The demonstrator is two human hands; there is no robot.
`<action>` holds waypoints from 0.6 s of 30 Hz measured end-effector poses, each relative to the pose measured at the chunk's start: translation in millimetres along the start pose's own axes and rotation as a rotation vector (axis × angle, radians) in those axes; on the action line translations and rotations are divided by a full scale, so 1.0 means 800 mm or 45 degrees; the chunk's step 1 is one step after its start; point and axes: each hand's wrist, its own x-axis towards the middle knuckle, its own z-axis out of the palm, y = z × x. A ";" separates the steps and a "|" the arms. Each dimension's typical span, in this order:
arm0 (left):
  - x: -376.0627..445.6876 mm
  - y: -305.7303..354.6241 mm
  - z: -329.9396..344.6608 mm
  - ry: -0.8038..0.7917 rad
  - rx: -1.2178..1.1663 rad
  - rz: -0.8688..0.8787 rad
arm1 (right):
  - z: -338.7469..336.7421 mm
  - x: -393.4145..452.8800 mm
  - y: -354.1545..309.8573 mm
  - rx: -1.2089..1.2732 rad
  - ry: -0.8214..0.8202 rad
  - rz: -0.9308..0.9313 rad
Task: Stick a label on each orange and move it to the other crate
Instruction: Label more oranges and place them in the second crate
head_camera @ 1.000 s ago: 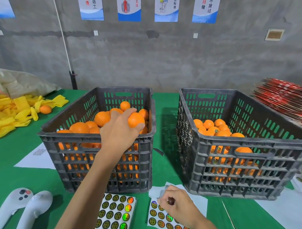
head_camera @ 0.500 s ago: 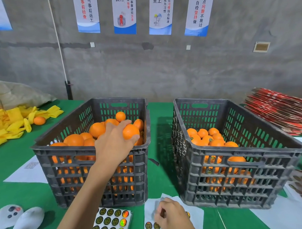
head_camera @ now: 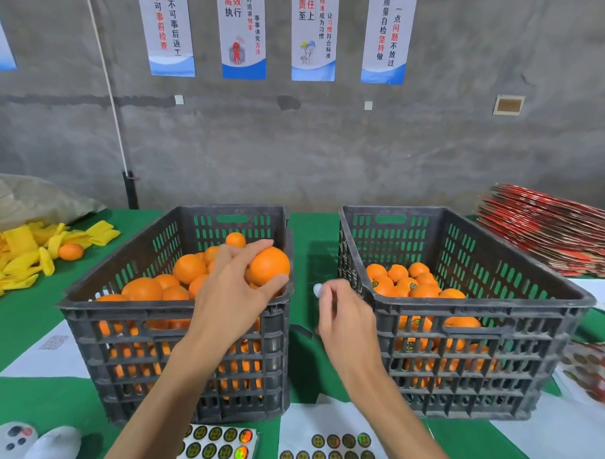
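Note:
Two dark plastic crates stand side by side on the green table. The left crate (head_camera: 91,307) is heaped with unlabelled oranges (head_camera: 189,267). My left hand (head_camera: 228,297) grips one orange (head_camera: 270,266) above this crate's right front corner. The right crate (head_camera: 485,303) holds oranges (head_camera: 382,285) that carry small round labels. My right hand (head_camera: 342,317) hovers in the gap between the crates, pinching a small round label (head_camera: 317,289) at its fingertips, a short way right of the held orange.
Two sheets of round labels (head_camera: 216,448) (head_camera: 333,451) lie at the front edge. White controllers (head_camera: 45,454) rest front left. Yellow foam sleeves (head_camera: 20,253) and a loose orange (head_camera: 71,251) sit far left. Stacked red cardboard (head_camera: 551,231) fills the right side.
My right hand has risen from the label sheet to the gap between the crates with a label. My left hand has lifted the orange slightly toward the right.

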 end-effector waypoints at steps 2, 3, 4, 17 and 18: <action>-0.006 0.008 0.002 0.003 -0.061 0.076 | -0.008 0.030 -0.026 -0.140 0.124 -0.143; -0.008 0.012 0.003 0.006 -0.080 0.107 | -0.012 0.041 -0.039 -0.216 0.155 -0.179; -0.008 0.016 0.004 0.012 -0.089 0.135 | -0.015 0.048 -0.049 -0.270 0.161 -0.201; 0.047 0.060 0.027 -0.179 -0.567 0.296 | -0.057 0.095 -0.066 0.044 -0.017 0.158; 0.051 0.061 0.028 -0.274 -0.666 0.314 | -0.067 0.101 -0.059 0.001 -0.007 0.172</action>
